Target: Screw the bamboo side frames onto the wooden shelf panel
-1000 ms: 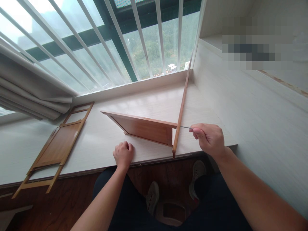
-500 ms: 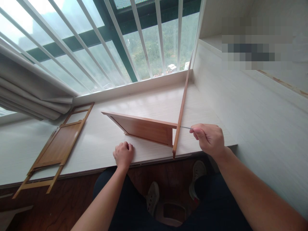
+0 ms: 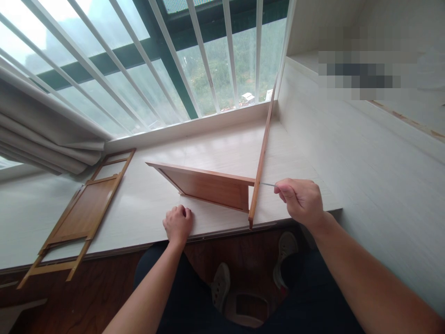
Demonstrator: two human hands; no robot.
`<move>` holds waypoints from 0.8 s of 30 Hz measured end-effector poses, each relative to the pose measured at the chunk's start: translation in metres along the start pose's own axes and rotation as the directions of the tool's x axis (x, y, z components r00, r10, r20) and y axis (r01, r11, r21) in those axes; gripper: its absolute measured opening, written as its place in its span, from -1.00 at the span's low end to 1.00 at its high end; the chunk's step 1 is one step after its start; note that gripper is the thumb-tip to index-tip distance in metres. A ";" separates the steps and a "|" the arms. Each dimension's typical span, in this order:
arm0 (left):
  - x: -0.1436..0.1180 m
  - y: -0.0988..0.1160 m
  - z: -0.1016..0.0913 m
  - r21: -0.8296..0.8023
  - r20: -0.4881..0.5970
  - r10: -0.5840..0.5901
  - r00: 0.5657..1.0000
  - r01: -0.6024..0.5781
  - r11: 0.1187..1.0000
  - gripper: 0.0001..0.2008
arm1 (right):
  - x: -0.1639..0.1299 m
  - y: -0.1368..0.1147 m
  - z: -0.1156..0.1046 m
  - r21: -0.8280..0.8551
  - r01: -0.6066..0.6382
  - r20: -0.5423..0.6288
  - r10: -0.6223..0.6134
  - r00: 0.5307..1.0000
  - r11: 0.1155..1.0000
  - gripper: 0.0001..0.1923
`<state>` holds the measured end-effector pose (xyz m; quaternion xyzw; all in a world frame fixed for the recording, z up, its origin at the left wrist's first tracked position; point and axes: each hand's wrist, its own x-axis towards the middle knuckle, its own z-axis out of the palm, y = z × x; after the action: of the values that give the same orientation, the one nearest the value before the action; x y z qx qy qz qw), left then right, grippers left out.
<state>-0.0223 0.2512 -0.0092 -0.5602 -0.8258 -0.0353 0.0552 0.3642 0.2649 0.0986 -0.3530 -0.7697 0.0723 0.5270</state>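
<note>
You face no readable lettering, number, brand or sign. At your two o'clock, a pixelated patch (image 3: 361, 69) is too blurred to read.

right fingers (image 3: 282, 189): pinch rod (image 3: 267, 184) at wooden rail (image 3: 263, 150) | left fingers (image 3: 181, 210): curled on ledge (image 3: 135, 208)

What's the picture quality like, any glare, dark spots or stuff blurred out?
In the head view, the window is washed out toward the upper left; in the head view, pale sheen lies on the white ledge, while the floor is dark; also in the head view, a pixelated patch hides detail at upper right, and the right hand looks fairly sharp.
</note>
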 end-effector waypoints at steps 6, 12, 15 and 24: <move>0.000 0.001 0.000 -0.001 0.005 0.000 1.000 0.000 1.000 -0.74 | 0.001 -0.001 -0.001 0.008 -0.017 0.008 0.017 1.000 1.000 -0.71; 0.000 0.000 0.001 0.015 0.007 -0.001 1.000 0.000 1.000 -0.74 | 0.000 -0.002 0.000 0.011 -0.034 0.008 0.033 0.999 0.999 -0.69; 0.000 -0.001 0.001 0.018 -0.008 0.005 1.000 -0.005 1.000 -0.74 | 0.000 -0.003 0.000 0.006 -0.040 0.003 0.040 0.999 0.999 -0.69; 0.001 -0.001 0.002 0.004 -0.007 0.004 1.000 -0.004 1.000 -0.74 | 0.002 -0.007 0.000 0.004 -0.086 0.005 0.086 0.996 0.996 -0.62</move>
<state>-0.0236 0.2518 -0.0115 -0.5616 -0.8245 -0.0358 0.0594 0.3612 0.2609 0.1033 -0.3845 -0.7548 0.0976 0.5224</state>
